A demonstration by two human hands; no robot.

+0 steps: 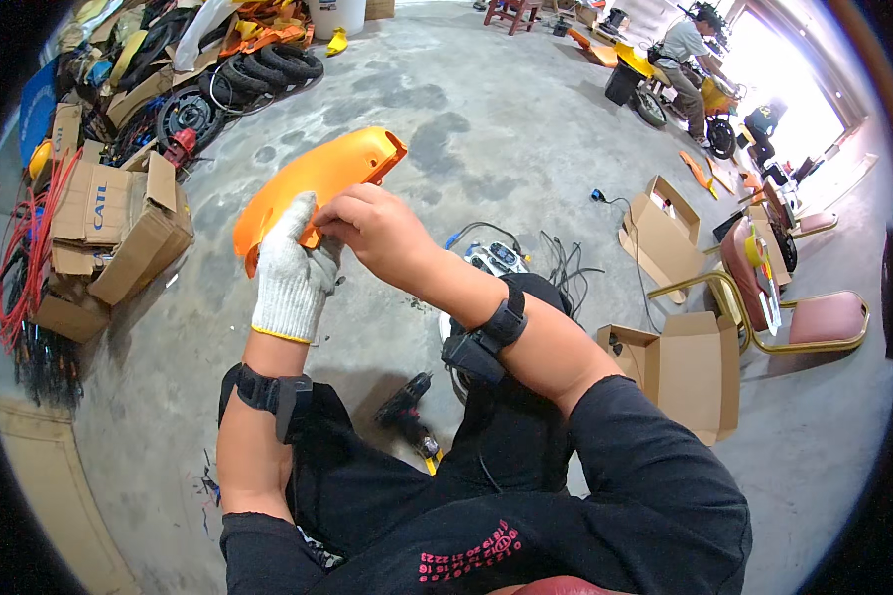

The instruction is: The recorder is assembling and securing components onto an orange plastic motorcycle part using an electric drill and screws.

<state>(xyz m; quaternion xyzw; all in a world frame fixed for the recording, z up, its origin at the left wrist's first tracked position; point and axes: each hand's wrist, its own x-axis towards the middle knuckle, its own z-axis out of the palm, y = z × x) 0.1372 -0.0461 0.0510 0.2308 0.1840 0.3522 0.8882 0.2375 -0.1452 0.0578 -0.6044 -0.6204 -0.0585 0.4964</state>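
A curved orange plastic panel (322, 171), much like a motorbike body part with holes near one end, is held up in front of me. My left hand (293, 273), in a white knit glove with a yellow cuff edge, grips its near side, the thumb lying over the surface. Bare, my right hand (382, 233) is closed in a pinch at the panel's near edge, right beside the gloved fingers. Whatever is between those fingertips is too small and hidden to name. On the floor between my legs lies a dark cordless drill (404, 402).
Left stands an open cardboard box (119, 223) beside red cables (35, 238); tyres (268, 71) and scrap pile up behind. On the right are a pink chair (749, 273), flattened open boxes (700, 377) and loose black cables (566, 268). Far right, a person (683, 55) works by a motorbike.
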